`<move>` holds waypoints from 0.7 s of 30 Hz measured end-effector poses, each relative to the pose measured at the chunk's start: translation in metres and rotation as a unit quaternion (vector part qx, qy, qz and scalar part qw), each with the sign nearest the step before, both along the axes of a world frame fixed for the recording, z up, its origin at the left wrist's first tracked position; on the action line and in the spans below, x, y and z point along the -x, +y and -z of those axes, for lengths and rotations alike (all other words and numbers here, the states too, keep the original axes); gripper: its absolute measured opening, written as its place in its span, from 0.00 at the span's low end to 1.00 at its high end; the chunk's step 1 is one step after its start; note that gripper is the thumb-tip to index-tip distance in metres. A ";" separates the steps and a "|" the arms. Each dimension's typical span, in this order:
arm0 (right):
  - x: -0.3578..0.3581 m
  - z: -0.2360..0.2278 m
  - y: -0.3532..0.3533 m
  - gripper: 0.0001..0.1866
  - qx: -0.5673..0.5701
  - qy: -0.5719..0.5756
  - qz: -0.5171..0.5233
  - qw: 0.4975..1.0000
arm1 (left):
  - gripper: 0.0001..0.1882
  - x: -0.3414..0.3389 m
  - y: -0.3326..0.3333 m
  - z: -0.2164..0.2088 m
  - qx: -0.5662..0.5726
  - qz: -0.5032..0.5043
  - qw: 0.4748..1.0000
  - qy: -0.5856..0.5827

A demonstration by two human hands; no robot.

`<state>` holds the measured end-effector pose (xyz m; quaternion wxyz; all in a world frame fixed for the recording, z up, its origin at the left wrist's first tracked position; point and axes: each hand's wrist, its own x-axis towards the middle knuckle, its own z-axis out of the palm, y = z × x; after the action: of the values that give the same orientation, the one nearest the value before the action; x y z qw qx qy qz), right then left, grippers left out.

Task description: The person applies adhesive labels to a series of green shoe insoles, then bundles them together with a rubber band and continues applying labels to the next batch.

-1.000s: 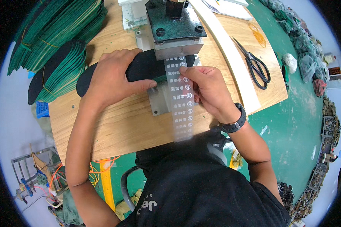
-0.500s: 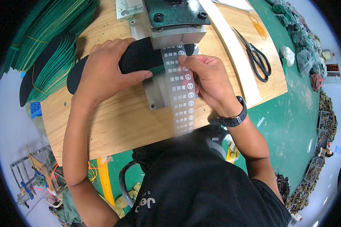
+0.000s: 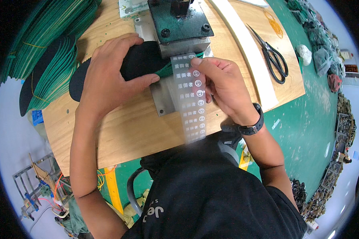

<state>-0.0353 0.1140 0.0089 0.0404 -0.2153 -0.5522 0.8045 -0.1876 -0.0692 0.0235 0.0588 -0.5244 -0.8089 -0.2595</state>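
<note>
My left hand (image 3: 107, 75) is wrapped over a stack of black insoles (image 3: 143, 59) with green undersides, its thumb along the near edge. The insoles' right part is under the metal block of a press (image 3: 185, 47), and green layers show beside it. Between thumb and fingers my right hand (image 3: 223, 81) pinches the right edge of a translucent label strip (image 3: 190, 95) with rows of white print. The strip's far end is at the block's front edge, and the rest hangs toward me past the table edge. Whether the block touches the insoles is hidden.
More green and black insoles (image 3: 54, 67) lie bundled at the left. On the right are a curved white strip (image 3: 247, 51), black-handled scissors (image 3: 274, 63) and yellow rubber bands (image 3: 274, 24). A metal base plate (image 3: 162, 99) sits beneath the press on the wooden table (image 3: 123, 131).
The press block has come down toward the insoles, showing more of its shaft. My right hand still pinches the strip, whose printed rows have shifted slightly toward me. My left hand keeps its hold.
</note>
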 end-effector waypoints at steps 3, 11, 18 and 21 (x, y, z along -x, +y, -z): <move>-0.002 0.002 0.002 0.12 0.000 0.009 -0.012 1.000 | 0.25 0.001 0.001 0.001 -0.030 0.030 0.998 0.044; -0.043 -0.005 -0.017 0.11 -0.092 0.032 -0.023 0.995 | 0.07 -0.004 -0.004 0.006 -0.083 0.006 0.997 0.006; -0.017 -0.012 -0.001 0.12 -0.058 -0.068 -0.047 0.995 | 0.06 0.002 -0.017 0.006 -0.231 -0.083 0.942 -0.227; -0.002 -0.002 0.006 0.12 -0.041 -0.042 -0.026 0.998 | 0.08 0.005 -0.017 0.012 -0.218 -0.072 0.954 -0.193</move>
<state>-0.0331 0.1196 0.0110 0.0047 -0.2326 -0.5915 0.7720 -0.1931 -0.0858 0.0113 0.0330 -0.3796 -0.7641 -0.5205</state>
